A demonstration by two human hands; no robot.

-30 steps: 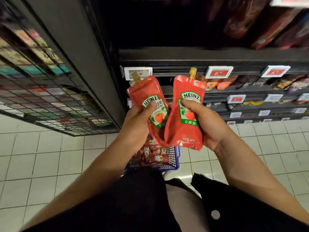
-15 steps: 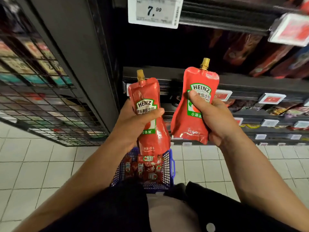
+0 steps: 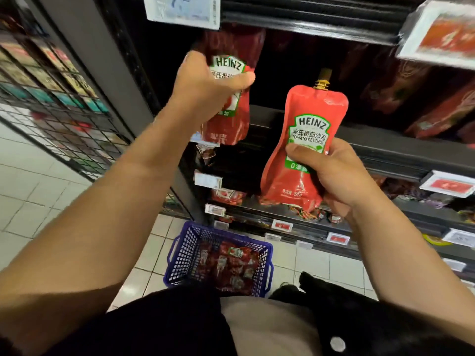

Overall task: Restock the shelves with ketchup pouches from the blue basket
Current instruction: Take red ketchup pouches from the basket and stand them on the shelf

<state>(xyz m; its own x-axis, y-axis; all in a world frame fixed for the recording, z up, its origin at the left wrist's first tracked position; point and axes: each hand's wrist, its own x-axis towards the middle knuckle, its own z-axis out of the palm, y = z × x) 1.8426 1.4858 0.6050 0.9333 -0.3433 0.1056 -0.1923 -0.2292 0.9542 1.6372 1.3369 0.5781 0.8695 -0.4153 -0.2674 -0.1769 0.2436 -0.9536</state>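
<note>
Each hand's fingers (image 3: 303,151) wrap a ketchup pouch's (image 3: 305,129) label middle.

Single head-worn wide-angle view, looking forward and steeply down at the dark shelf front (image 3: 385,152). Close to that shelf, at arm's reach, with both forearms rising from the bottom edge. Below the shelf, tiled floor and blue basket (image 3: 180,253) in view. Frame edges bent by the lens.
</note>
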